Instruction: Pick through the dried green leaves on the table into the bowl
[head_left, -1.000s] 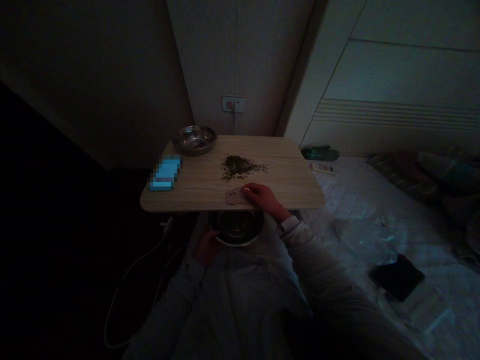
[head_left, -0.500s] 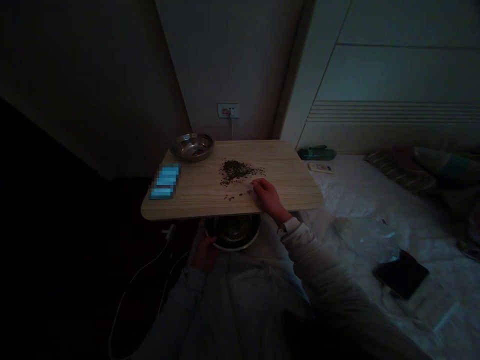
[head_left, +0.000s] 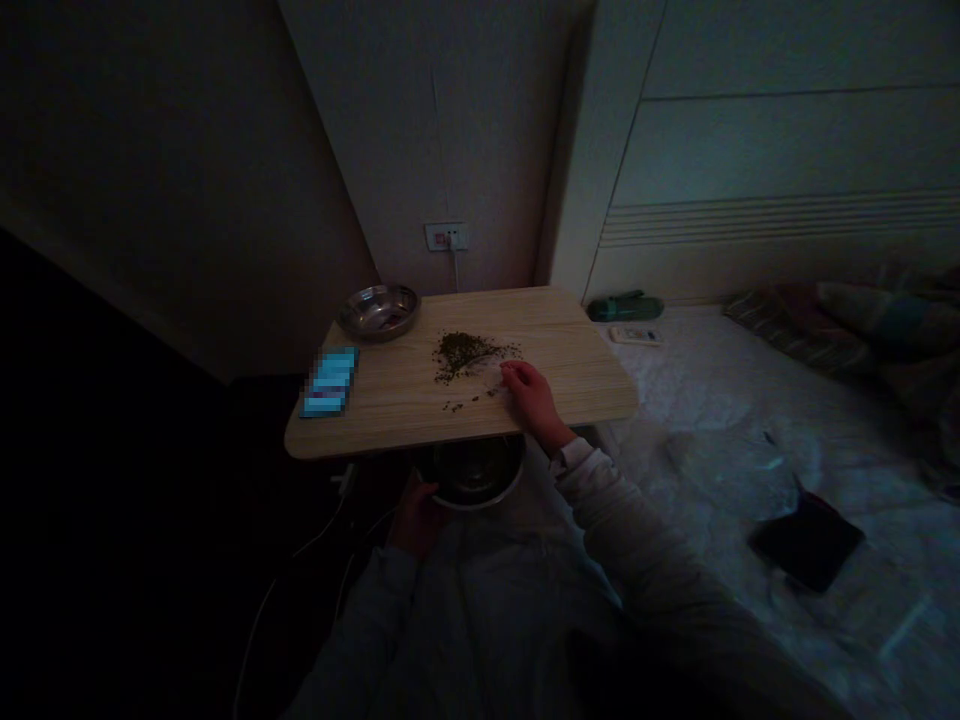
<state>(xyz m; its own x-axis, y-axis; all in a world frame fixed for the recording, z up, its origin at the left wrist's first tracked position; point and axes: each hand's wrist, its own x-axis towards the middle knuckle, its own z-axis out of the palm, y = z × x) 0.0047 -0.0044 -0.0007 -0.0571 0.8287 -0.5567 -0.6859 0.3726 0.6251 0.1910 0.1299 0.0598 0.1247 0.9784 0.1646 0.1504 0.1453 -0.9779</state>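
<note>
Small dark-green loose grains (head_left: 460, 351) lay ahead-left of your nearer right hand (head_left: 534, 400), strung rightward, its fingers pinching thin clear plastic (head_left: 484, 367), your left hand (head_left: 417, 520) clamping a round metal bowl (head_left: 480, 502).

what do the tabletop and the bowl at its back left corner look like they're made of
Tabletop: probably wood or wood-look laminate, matt and pale, judging by its streaky grain. Bowl: likely polished stainless steel, given the silvery surface and bright reflections.

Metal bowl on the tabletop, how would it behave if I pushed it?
The metal bowl looks thin-walled, so probably stiff and light for its size. Being smooth, it may slide on the flat tabletop. Its wide, low shape seems unlikely to tip.
</note>
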